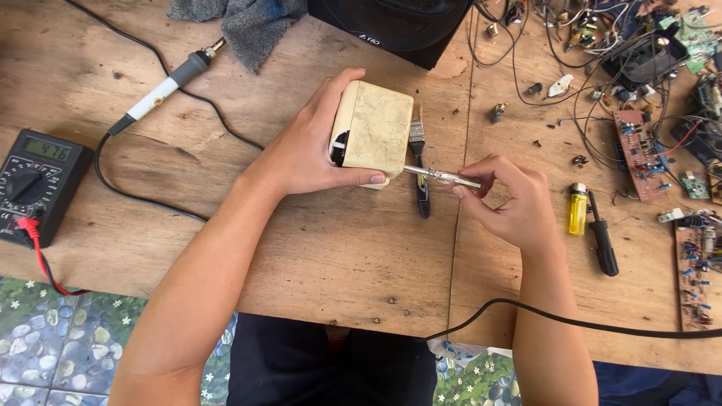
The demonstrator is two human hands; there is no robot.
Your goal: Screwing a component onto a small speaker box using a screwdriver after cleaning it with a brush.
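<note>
- The left hand (pixel 308 154) wraps its fingers around a cream, boxy plastic housing (pixel 374 129), lifted just above the wooden tabletop (pixel 338 248).
- The right hand (pixel 511 203) pinches a thin metal tool (pixel 442 177) — its tip touching the housing's lower right edge.
- A small black-handled brush (pixel 419 162) lies just right of the housing; a yellow lighter (pixel 577 210) sits farther right.

A worn wooden table (pixel 338 256) carries a black multimeter (pixel 37 180) at its left edge, a soldering iron (pixel 169 81), a grey cloth (pixel 241 22), a small brush (pixel 419 162), a yellow lighter (pixel 577 210), a black screwdriver (pixel 602 237) and 2 circuit boards (pixel 639 154) at right.
</note>
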